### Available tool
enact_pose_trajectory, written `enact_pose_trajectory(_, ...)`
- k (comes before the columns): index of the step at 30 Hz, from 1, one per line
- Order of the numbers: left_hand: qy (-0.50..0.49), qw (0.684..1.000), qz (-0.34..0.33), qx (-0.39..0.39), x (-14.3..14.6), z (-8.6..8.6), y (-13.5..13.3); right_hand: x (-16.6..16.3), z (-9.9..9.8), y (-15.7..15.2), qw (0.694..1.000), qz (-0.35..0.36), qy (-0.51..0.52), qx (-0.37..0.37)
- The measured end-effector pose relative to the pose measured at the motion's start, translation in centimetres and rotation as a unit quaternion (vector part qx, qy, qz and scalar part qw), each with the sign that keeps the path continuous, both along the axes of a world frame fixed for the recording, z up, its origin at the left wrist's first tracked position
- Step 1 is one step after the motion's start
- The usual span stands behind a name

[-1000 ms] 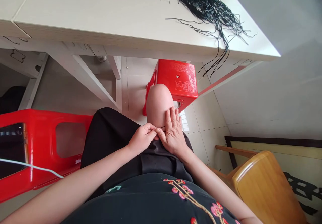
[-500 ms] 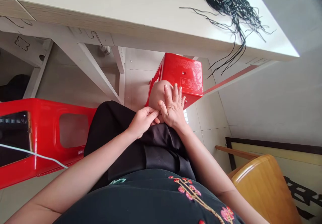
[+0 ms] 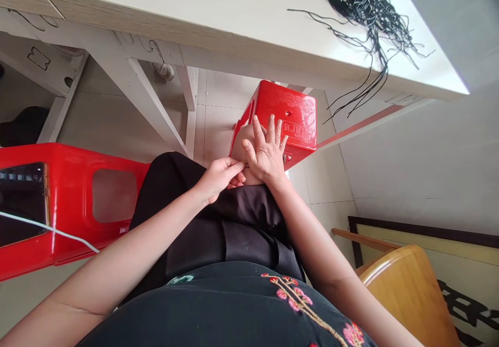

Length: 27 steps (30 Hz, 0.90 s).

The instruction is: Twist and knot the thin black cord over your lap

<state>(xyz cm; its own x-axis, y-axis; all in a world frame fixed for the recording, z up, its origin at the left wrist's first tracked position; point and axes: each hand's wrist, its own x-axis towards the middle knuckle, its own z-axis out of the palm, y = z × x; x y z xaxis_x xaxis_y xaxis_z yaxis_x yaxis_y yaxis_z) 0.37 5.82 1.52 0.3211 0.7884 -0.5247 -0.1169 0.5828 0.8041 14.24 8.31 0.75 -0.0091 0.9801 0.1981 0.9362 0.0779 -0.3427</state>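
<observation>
Above a tiled floor (image 3: 218,102), a white worktop (image 3: 156,19) carries a tangle of black cords (image 3: 360,3), and a red plastic stool (image 3: 298,118) stands beyond the black-clad lap (image 3: 234,222), where a bald mannequin head (image 3: 240,146) rests. The right hand (image 3: 265,154) lies spread on the head, its grip wide apart, while the left hand (image 3: 218,179) pinches fingers and thumb together at the head, on something too fine to make out. A flat, steadying palm and a small, close pinch look best suited to work this fine.
</observation>
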Motion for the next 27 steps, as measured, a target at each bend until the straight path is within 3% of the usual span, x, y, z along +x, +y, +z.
enact_pose_trajectory(27, 0.025, 0.998, -0.016, 0.051, -0.7, -0.3, 1.5, -0.6, 1.0, 2.2, 1.000, 0.017, 0.013, -0.005)
